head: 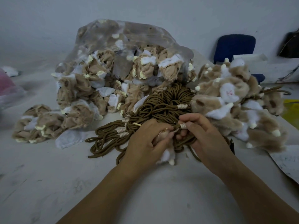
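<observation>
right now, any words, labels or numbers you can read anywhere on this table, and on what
No text here can be read.
Paper sheet at the right edge: faint print, too blurred to read.
Plush toy in the right pile: small pink stitched marks on its white patch, too small to read.

two hands, one blue chair

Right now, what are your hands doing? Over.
Left hand grips plush piece. Right hand pinches brown cord at its white wrap. Cord pile close behind.
</observation>
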Available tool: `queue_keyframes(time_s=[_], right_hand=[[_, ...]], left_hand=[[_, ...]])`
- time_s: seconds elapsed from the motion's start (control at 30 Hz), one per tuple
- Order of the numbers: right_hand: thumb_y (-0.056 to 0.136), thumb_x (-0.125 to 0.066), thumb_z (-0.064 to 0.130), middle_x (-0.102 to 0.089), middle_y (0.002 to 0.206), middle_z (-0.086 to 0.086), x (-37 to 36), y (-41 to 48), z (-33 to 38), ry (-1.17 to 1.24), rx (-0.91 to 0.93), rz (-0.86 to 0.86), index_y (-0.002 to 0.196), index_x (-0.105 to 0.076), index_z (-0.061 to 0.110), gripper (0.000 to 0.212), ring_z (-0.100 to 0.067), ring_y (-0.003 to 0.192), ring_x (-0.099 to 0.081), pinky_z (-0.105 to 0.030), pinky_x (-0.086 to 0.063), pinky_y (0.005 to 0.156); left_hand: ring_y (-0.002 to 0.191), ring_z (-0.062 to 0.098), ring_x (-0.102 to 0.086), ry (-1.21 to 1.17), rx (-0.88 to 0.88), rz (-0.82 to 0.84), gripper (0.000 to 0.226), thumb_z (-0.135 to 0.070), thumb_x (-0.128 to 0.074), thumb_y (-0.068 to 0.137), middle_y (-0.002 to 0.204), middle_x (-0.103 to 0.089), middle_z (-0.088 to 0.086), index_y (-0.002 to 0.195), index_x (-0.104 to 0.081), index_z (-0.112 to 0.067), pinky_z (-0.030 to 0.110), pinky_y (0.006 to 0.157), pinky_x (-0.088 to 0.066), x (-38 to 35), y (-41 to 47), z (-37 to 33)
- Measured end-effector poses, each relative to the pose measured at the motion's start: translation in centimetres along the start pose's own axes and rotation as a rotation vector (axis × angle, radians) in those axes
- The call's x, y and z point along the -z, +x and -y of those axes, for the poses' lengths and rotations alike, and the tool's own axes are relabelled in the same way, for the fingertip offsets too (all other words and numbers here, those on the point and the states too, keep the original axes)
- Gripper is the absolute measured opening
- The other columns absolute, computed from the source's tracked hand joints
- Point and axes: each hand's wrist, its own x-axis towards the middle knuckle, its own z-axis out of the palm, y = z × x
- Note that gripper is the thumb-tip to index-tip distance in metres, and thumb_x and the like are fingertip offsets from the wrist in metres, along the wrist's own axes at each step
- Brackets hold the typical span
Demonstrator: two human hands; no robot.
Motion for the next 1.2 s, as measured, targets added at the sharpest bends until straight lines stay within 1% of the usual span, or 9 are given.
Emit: queue_keyframes(time_s=[0.13,0.27,0.33,0.47,0.57,0.7,0.93,1.07,1.2], right_hand=[[0.085,-0.052,0.014,-0.064,0.08,-0.003,-0.1,-0.1,0.2,0.096,-0.012,0.032,0.088,-0.071,0.019,0.02,-0.01,0.069,-0.061,-0.025,-0.054,0.069],[0.084,-0.052,0.011,-0.064,0.078,-0.004,-0.1,-0.2,0.1,0.04,-0.012,0.044,0.084,-0.07,0.02,0.02,-0.012,0.07,-0.063,-0.024,-0.054,0.07],[0.083,-0.052,0.013,-0.066,0.078,-0.004,0.0,-0.1,0.1,0.0,-0.004,0.027,0.084,-0.069,0.022,0.019,-0.013,0.075,-0.064,-0.023,-0.054,0.072],[0.084,-0.056,0.022,-0.068,0.084,0.002,0.1,-0.2,0.0,-0.105,0.014,0.019,0.087,-0.067,0.028,0.013,-0.013,0.084,-0.065,-0.027,-0.052,0.077],[0.084,-0.059,0.026,-0.069,0.089,-0.001,-0.2,-0.3,-0.1,-0.103,0.028,0.055,0.091,-0.067,0.028,0.01,-0.017,0.09,-0.065,-0.032,-0.053,0.084],[0.086,-0.057,0.022,-0.069,0.087,-0.002,-0.5,-0.4,0.1,-0.088,0.04,0.08,0.09,-0.067,0.029,0.013,-0.014,0.087,-0.066,-0.025,-0.053,0.079],[0.094,-0.057,0.011,-0.062,0.092,0.015,-0.8,-0.6,-0.4,-0.595,0.207,0.007,0.094,-0.062,0.038,0.027,-0.001,0.089,-0.061,-0.012,-0.046,0.076],[0.089,-0.055,0.03,-0.054,0.101,0.021,-0.8,-0.4,-0.5,-0.863,0.356,0.036,0.106,-0.057,0.037,0.018,-0.002,0.102,-0.052,-0.011,-0.039,0.085],[0.086,-0.058,0.035,-0.055,0.098,0.023,-0.7,-0.4,-0.9,-0.915,0.358,0.031,0.093,-0.055,0.042,0.011,-0.002,0.101,-0.049,-0.011,-0.038,0.085]], left_hand=[[0.081,0.0,-0.049,-0.012,0.02,0.009,0.032,-0.033,-0.058,0.09,0.089,-0.048,-0.02,0.111,-0.069,-0.012,0.012,0.072,-0.039,0.1,0.1,-0.1],[0.079,0.009,-0.053,-0.055,0.071,0.002,0.021,-0.021,-0.064,0.091,0.088,-0.054,-0.004,0.111,-0.069,-0.015,0.02,0.07,-0.043,0.0,-0.1,0.1],[0.085,0.006,-0.056,-0.151,0.159,-0.006,0.019,-0.018,-0.06,0.091,0.091,-0.056,-0.011,0.107,-0.068,-0.023,0.013,0.074,-0.042,0.3,0.0,0.1],[0.085,0.005,-0.06,-0.262,0.266,0.018,0.017,-0.037,-0.05,0.09,0.092,-0.06,-0.011,0.094,-0.066,-0.03,0.008,0.073,-0.042,0.6,0.1,0.0],[0.08,0.005,-0.061,-0.298,0.294,0.057,0.013,-0.039,-0.062,0.091,0.087,-0.062,-0.011,0.088,-0.069,-0.028,0.009,0.07,-0.042,0.6,0.2,-0.1],[0.081,0.0,-0.062,-0.38,0.353,0.065,0.004,-0.028,-0.068,0.089,0.086,-0.064,-0.015,0.086,-0.071,-0.028,0.009,0.072,-0.044,0.6,0.3,0.0],[0.078,0.005,-0.064,-0.417,0.443,0.08,0.01,-0.02,-0.066,0.092,0.084,-0.068,-0.006,0.085,-0.069,-0.026,0.018,0.071,-0.049,0.9,0.3,0.2],[0.077,0.009,-0.066,-0.419,0.457,0.102,0.009,-0.025,-0.064,0.094,0.082,-0.07,-0.003,0.086,-0.069,-0.023,0.024,0.07,-0.052,1.0,0.3,0.4],[0.079,0.006,-0.066,-0.419,0.436,0.11,0.009,-0.027,-0.065,0.093,0.085,-0.069,-0.007,0.084,-0.069,-0.029,0.02,0.071,-0.052,1.0,0.3,0.4]])
